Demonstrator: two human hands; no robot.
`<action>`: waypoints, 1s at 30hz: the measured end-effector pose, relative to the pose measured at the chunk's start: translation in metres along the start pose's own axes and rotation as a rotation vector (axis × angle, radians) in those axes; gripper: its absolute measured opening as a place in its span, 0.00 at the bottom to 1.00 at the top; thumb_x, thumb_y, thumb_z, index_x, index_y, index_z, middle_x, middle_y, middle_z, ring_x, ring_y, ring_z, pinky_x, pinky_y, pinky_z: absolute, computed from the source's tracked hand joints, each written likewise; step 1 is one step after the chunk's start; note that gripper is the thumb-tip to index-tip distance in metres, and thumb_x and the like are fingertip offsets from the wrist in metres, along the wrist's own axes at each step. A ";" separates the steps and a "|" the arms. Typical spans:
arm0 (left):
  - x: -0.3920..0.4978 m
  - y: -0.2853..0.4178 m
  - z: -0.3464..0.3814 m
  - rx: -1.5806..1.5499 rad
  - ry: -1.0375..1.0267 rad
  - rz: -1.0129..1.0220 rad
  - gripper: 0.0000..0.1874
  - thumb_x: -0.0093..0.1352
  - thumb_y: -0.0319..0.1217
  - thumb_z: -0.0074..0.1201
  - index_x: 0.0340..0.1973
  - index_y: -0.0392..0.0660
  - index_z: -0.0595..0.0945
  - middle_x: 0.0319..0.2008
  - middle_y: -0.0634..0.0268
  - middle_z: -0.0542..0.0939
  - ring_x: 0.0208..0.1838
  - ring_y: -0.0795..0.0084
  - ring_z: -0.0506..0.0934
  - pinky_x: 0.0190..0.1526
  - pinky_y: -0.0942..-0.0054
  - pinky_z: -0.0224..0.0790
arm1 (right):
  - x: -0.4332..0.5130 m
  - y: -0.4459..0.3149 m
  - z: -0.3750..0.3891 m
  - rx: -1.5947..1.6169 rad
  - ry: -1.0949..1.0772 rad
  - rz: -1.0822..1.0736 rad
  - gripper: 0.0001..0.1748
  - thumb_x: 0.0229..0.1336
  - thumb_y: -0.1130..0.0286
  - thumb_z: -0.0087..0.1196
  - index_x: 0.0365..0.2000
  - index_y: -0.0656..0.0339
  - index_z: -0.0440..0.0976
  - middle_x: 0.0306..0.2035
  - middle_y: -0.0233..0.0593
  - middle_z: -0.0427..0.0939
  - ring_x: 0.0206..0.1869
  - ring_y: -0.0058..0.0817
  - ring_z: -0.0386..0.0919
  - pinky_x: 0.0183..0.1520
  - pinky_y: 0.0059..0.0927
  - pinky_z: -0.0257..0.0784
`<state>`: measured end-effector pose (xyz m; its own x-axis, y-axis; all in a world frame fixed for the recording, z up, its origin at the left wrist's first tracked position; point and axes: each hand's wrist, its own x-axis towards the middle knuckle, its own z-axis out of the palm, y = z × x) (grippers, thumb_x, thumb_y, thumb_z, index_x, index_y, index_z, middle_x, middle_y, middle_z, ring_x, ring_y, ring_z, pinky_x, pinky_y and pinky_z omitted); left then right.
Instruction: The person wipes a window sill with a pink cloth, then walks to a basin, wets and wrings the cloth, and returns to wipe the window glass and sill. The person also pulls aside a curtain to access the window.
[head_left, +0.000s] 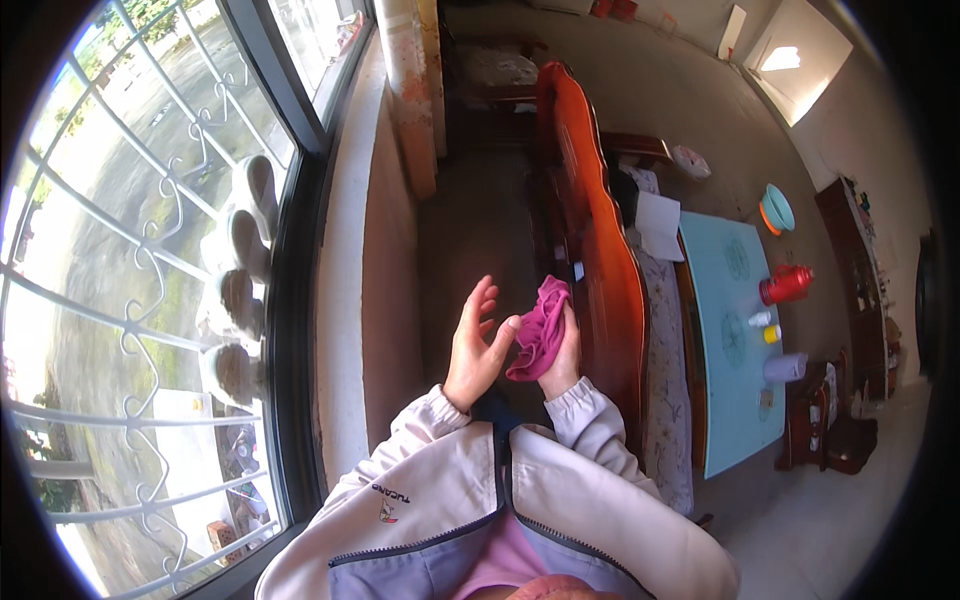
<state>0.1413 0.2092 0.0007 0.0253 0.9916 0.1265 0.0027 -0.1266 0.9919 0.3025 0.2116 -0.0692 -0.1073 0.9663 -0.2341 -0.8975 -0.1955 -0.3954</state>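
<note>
A crumpled magenta cloth (541, 330) is bunched in my right hand (566, 356), which closes around it from the right side. Just left of the cloth, my left hand (476, 345) is raised with its fingers apart and nothing in it. Its thumb points toward the cloth, and a small gap seems to separate them. Both hands are in front of my light jacket (442, 480), between the window wall and the back of a polished wooden sofa (611, 300).
At left, a window with a black frame (296, 300) and white metal bars (142, 330) has several shoes (236, 296) standing outside it. Beyond the sofa is a pale blue table (735, 352) with a red thermos (786, 285) and a yellow cup (772, 334). A curtain (411, 97) hangs ahead.
</note>
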 end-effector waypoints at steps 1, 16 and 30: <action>0.021 -0.009 0.004 -0.155 -0.027 -0.040 0.32 0.77 0.33 0.58 0.74 0.41 0.66 0.65 0.57 0.76 0.61 0.69 0.78 0.66 0.68 0.68 | 0.021 -0.007 0.012 0.048 -0.056 0.022 0.24 0.77 0.47 0.45 0.55 0.55 0.76 0.47 0.37 0.83 0.48 0.28 0.83 0.52 0.33 0.81; 0.302 -0.063 0.019 -0.560 0.136 -0.292 0.19 0.84 0.40 0.41 0.63 0.44 0.76 0.53 0.64 0.82 0.54 0.74 0.80 0.57 0.73 0.74 | 0.290 -0.034 0.113 -1.167 0.024 -0.589 0.21 0.79 0.62 0.46 0.58 0.68 0.75 0.49 0.50 0.85 0.53 0.38 0.83 0.55 0.36 0.76; 0.581 -0.133 -0.079 -1.318 -0.072 -0.288 0.18 0.81 0.46 0.47 0.56 0.48 0.78 0.56 0.57 0.81 0.59 0.58 0.80 0.65 0.53 0.72 | 0.540 -0.132 0.290 -1.929 -0.541 -0.842 0.25 0.62 0.62 0.67 0.56 0.62 0.78 0.43 0.41 0.87 0.45 0.40 0.85 0.56 0.42 0.74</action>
<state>0.0766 0.8037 -0.0575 0.2385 0.9700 -0.0460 -0.9359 0.2423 0.2559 0.2391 0.8079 0.1145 -0.4141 0.7647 0.4938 0.5985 0.6374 -0.4853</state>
